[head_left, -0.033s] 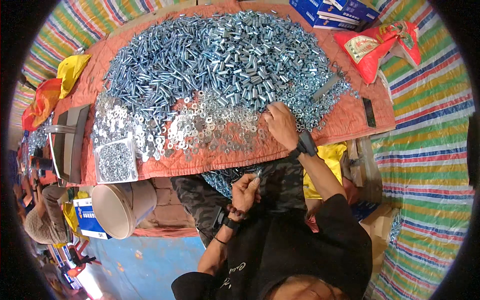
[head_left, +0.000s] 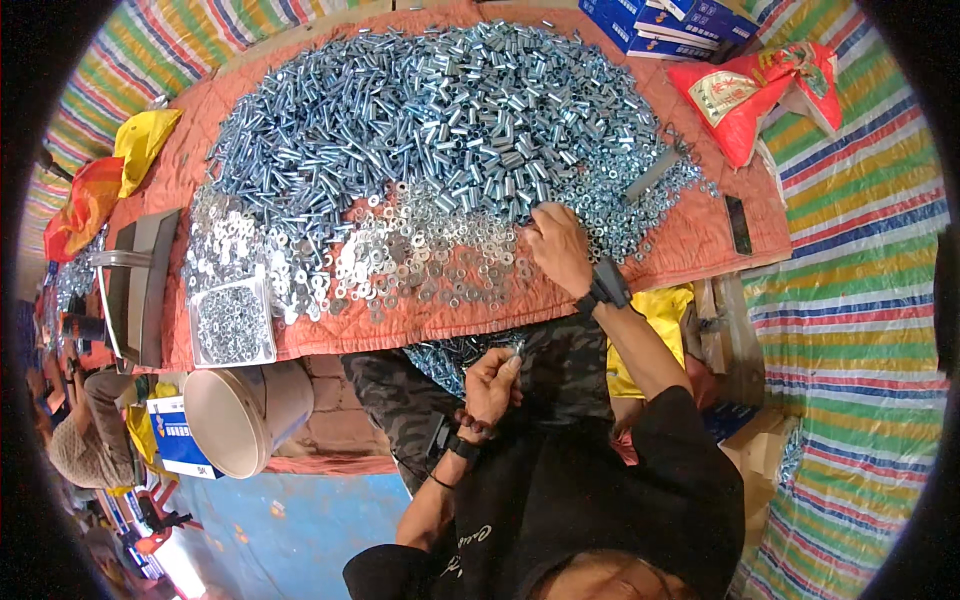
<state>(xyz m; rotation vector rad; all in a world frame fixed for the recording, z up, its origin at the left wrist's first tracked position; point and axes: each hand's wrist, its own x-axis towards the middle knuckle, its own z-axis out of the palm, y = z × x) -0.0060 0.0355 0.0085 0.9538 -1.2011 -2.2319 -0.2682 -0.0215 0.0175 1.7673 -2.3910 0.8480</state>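
Observation:
My left hand [head_left: 488, 386] is closed over my lap, its thumb and fingers pinching a small shiny metal piece [head_left: 517, 352] whose kind I cannot make out. Out on the table, my right hand [head_left: 560, 250] has its fingers curled down where loose washers [head_left: 400, 255], metal sleeves [head_left: 510, 160] and hex nuts [head_left: 620, 195] meet. Those fingertips hide whatever they may hold. Long thin bolts or pins [head_left: 300, 150] form the left side of the big heap. More dark metal parts [head_left: 440, 365] lie below the table edge, beside my left hand.
A square clear tray [head_left: 268, 335] of small rings stands at the front left, above a whitish bucket [head_left: 225, 425]. A grey bin [head_left: 150, 290], a red bag [head_left: 715, 105], blue boxes [head_left: 670, 25] and a dark phone-like slab [head_left: 738, 225] surround the heap. Another person [head_left: 90, 440] sits far left.
My right hand has shifted slightly to the left at the edge of the sleeves. My left hand stays in place.

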